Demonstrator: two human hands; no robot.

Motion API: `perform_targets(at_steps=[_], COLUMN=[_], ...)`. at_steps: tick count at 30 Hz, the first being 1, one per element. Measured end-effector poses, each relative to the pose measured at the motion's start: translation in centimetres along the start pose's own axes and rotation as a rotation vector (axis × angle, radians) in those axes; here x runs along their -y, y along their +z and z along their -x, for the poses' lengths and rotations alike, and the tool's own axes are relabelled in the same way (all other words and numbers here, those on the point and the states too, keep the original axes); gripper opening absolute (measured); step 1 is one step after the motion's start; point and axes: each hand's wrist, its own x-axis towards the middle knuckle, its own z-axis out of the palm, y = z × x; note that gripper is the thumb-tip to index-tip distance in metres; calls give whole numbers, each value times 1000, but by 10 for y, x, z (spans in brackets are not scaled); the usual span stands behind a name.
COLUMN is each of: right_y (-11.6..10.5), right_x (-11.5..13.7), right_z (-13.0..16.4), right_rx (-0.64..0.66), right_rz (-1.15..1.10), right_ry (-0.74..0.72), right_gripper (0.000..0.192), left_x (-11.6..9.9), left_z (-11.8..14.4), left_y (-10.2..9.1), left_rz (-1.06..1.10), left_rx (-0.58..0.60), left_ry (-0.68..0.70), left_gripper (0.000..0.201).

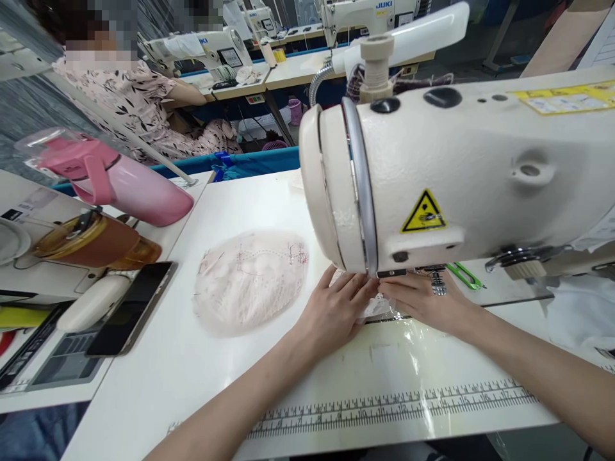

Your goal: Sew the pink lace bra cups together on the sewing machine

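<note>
Beneath the head of a sewing machine (461, 160), both my hands rest on a small piece of pale lace cloth (379, 307). My left hand (334, 301) lies palm down left of the needle area, fingers stretched forward over the cloth. From the other side, my right hand (427, 301) reaches in with its fingers extended flat, their tips close to the left hand's. The machine head hides the needle and part of the cloth. Left of my hands, a pale pink lace piece (250, 282) with red and dark thread marks lies flat on the white table (211, 371).
Green thread snips (465, 276) lie behind my right hand. A printed ruler strip (384, 410) runs along the front edge. At left are a phone (132, 310), a white computer mouse (93, 302), an amber cup (91, 240) and a pink tumbler (139, 186). Another person (120, 109) sits beyond.
</note>
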Motion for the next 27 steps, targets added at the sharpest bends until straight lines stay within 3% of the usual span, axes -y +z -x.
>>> perform_targets(at_steps=[7,11,16,23,27], right_y=[1,4,8,13,12], right_x=[-1,-4,-4,1,6], right_z=[2,2,-2,1,-3], right_rx=[20,24,52,54,43], right_rz=[-93,-67,30,95,134], right_ry=[110,64,35,-73,-124], right_gripper=[24,26,23,29,29], left_x=[-2,-4,-1,16,22], left_z=[-1,0,6,8,6], left_y=[4,4,6,-2,-6], left_rz=[2,-45,-120,-81,-49], left_rx=[4,-21,-123,-71,-100], left_ry=[-41,-33,124,178,208], left_gripper=[43,41,39,39,38])
